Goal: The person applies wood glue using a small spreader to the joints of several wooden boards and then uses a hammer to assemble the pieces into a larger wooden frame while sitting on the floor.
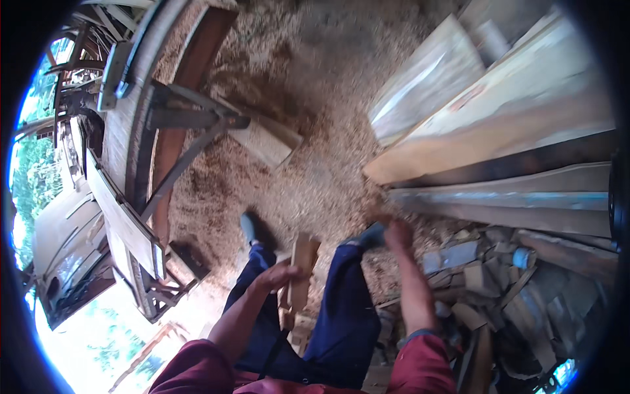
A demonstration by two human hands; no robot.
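My left hand [276, 277] grips a short wooden block [301, 276] between my knees, with its fingers round the block's left edge and the thumb on its face. Out to the right, above my right shoe, is my right hand [397, 235], its fingers curled. A brownish blur reaches from it toward the upper left, over the sawdust; whether this is a held tool cannot be made out. More cut wood pieces [301, 331] lie below the block, between my legs.
Wood shavings cover the ground [315, 187]. A squared timber offcut [268, 140] lies ahead. At left stands a wooden workbench [129, 113] with braced legs. Wide planks [497, 108] lean at upper right, above a heap of scrap wood [485, 280] with a plastic bottle [450, 257].
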